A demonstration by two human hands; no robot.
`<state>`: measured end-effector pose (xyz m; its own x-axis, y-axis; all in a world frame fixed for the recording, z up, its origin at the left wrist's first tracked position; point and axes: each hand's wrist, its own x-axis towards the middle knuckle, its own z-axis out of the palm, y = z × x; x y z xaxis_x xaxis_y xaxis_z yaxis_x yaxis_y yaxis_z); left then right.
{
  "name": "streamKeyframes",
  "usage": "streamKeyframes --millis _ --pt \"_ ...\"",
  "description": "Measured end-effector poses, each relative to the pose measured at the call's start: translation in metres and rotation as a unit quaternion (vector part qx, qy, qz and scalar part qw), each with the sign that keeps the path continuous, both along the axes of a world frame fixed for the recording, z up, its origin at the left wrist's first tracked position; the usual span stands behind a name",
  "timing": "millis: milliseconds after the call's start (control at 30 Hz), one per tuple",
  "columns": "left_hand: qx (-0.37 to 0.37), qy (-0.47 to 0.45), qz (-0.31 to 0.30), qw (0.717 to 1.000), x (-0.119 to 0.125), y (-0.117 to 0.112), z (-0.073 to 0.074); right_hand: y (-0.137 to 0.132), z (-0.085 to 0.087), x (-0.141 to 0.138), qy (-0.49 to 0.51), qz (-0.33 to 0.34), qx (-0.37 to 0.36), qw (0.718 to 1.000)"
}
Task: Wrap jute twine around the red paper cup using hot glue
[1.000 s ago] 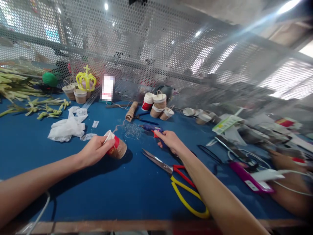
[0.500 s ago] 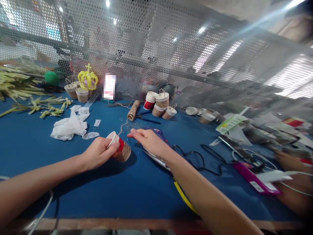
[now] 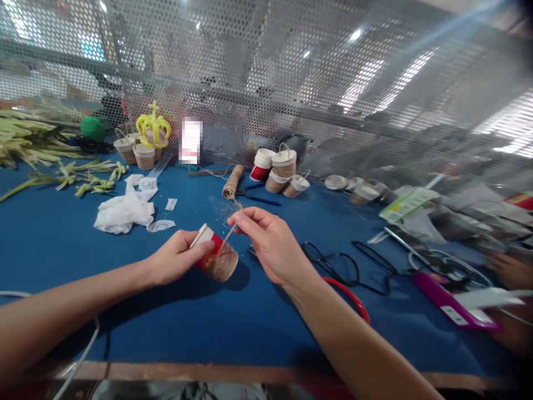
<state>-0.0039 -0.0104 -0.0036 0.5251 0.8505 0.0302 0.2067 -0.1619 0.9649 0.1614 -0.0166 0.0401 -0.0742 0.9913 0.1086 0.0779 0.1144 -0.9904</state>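
Observation:
My left hand [image 3: 177, 262] is wrapped round a small red and white paper cup [image 3: 216, 256] lying on its side, its lower half wound with brown twine. My right hand [image 3: 268, 241] pinches the loose twine strand [image 3: 228, 236] just above the cup. The strand runs back to a twine spool [image 3: 232, 183] lying on the blue table [image 3: 62, 239]. Red-handled scissors [image 3: 350, 295] show partly behind my right forearm.
Several twine-wrapped cups [image 3: 283, 169] stand by the perforated metal screen [image 3: 266, 83]. A yellow crown [image 3: 154, 130], white crumpled plastic [image 3: 122, 211] and green leaves [image 3: 37, 150] lie at left. Black cable [image 3: 345, 264], a pink tool [image 3: 449, 297] and another person's hand [image 3: 510, 266] are at right.
My right hand left the blue glue gun, swung left and took hold of the twine strand above the cup. The cup in my left hand shifted slightly right.

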Motion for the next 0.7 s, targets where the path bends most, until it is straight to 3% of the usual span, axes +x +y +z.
streamKeyframes --millis 133,300,700 --pt "-0.090 -0.051 0.020 0.994 0.004 -0.001 0.003 -0.002 -0.002 0.008 -0.007 -0.011 0.006 1.000" --pt "-0.135 -0.072 0.022 0.988 0.005 -0.002 0.005 -0.002 -0.009 0.013 -0.022 -0.024 0.022 0.999" --pt "-0.149 -0.099 0.012 0.984 0.005 -0.007 0.004 -0.004 -0.012 0.015 -0.088 -0.034 0.021 0.995"
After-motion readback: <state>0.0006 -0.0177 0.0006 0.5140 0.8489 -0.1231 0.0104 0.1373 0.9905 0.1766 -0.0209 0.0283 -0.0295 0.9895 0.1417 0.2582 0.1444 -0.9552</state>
